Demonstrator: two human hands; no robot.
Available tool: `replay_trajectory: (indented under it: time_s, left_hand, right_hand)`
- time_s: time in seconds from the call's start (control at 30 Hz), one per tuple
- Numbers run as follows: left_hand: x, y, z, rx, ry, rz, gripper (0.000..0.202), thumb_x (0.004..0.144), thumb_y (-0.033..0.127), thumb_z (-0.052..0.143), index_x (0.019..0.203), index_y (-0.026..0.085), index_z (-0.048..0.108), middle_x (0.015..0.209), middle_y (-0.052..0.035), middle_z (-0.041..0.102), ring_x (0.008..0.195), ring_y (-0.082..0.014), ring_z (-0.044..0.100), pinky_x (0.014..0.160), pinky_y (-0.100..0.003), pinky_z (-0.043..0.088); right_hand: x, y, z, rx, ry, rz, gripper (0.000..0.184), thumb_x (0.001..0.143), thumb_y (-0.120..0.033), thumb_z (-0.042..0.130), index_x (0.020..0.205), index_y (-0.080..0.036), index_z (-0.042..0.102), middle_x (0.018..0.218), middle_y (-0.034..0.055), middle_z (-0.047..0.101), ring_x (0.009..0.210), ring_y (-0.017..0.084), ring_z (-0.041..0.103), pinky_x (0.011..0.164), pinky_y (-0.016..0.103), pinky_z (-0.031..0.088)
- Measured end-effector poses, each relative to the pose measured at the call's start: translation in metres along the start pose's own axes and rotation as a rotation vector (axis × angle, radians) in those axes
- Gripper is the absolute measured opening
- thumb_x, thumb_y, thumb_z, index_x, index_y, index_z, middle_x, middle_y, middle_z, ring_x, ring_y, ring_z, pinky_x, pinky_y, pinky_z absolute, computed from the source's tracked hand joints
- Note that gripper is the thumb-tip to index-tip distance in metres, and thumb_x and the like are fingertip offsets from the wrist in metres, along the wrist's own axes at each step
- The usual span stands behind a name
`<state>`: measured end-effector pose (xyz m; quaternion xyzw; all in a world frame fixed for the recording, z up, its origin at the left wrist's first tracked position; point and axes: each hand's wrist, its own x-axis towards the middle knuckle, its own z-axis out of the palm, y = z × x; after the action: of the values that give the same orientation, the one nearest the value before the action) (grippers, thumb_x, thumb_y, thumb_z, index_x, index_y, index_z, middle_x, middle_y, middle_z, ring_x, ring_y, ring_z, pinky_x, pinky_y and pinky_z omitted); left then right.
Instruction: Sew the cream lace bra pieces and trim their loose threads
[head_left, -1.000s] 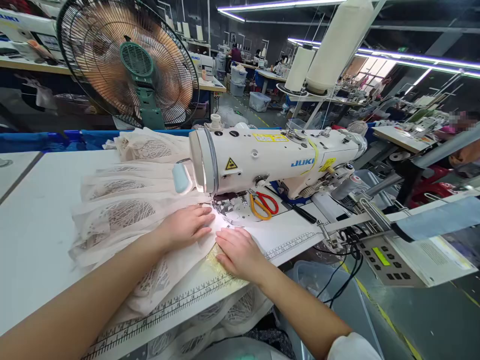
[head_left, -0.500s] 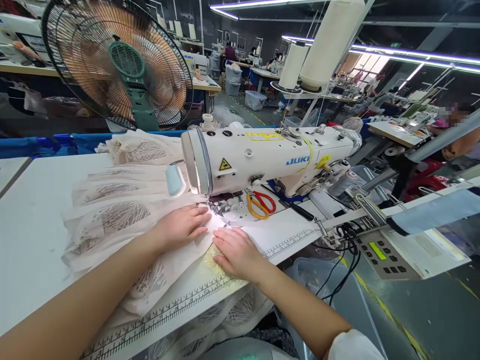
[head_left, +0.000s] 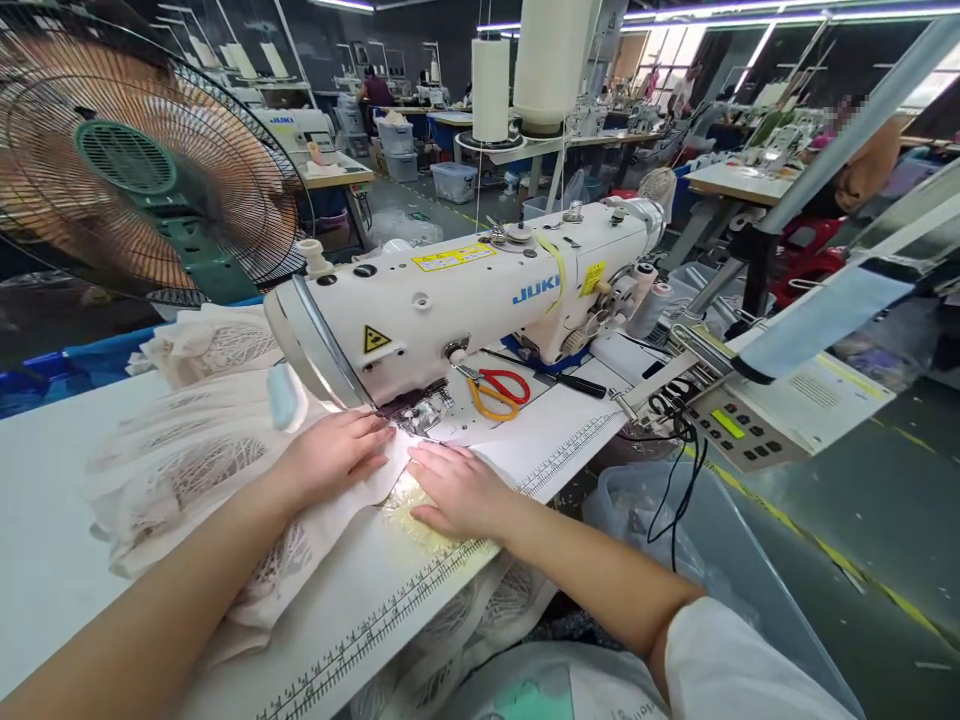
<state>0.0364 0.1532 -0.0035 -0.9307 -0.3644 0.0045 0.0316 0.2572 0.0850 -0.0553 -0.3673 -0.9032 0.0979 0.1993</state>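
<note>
Pale lace fabric point(head_left: 176, 475) spread across white table point(head_left: 37, 500), reaching under sewing machine point(head_left: 450, 300); left hand point(head_left: 336, 455) flat on it, right hand point(head_left: 457, 490) flat at its edge, both unclenched, apparently keeping cloth smooth.

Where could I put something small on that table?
Bare tabletop shows left of the lacy fabric, and between the red-and-orange tool and ruler marks. It's crowded around the left hand, right hand and sewing machine.

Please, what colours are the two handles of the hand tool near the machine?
One handle is red, the other orange; see the head view.
</note>
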Motion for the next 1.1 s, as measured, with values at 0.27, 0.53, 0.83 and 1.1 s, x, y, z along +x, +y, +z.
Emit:
replay_trajectory:
  time_s: [0.27,0.53,0.83,1.1]
  left_hand:
    - [-0.026,0.086,0.017,-0.146,0.067,-0.204,0.043,0.091,0.03,0.03,0.11,0.015,0.065,0.116,-0.0136,0.066,0.103,-0.025,0.062,0.084,-0.038,0.055]
    - [-0.04,0.082,0.046,-0.103,0.25,-0.1,0.05,0.095,0.04,0.035,0.131,0.008,0.048,0.12,-0.0195,0.06,0.114,-0.0308,0.053,0.097,-0.048,0.046]
    - [-0.028,0.041,0.033,-0.208,0.202,0.09,0.044,0.093,0.035,0.038,0.132,0.017,0.046,0.122,-0.0166,0.058,0.11,-0.0264,0.055,0.092,-0.04,0.048]
    - [-0.026,0.031,0.032,-0.207,0.205,0.147,0.041,0.093,0.033,0.04,0.131,0.018,0.045,0.124,-0.0142,0.06,0.114,-0.026,0.055,0.096,-0.04,0.046]
  right_hand:
    - [0.001,-0.001,0.0,0.021,-0.038,0.027,0.047,0.087,-0.037,0.057,0.125,-0.009,0.054,0.14,0.0143,0.05,0.134,0.026,0.039,0.109,0.041,0.035]
    - [-0.005,0.004,0.003,0.07,0.045,0.003,0.043,0.087,-0.034,0.057,0.123,-0.009,0.057,0.136,0.0138,0.055,0.132,0.024,0.043,0.107,0.039,0.038]
    - [-0.008,0.014,0.008,0.135,0.183,-0.04,0.032,0.087,-0.031,0.054,0.109,-0.01,0.065,0.119,0.0128,0.066,0.117,0.025,0.057,0.102,0.037,0.045]
    - [-0.007,0.016,0.007,0.177,0.227,-0.056,0.029,0.088,-0.029,0.052,0.103,-0.009,0.067,0.112,0.0136,0.069,0.111,0.025,0.06,0.1,0.038,0.047]
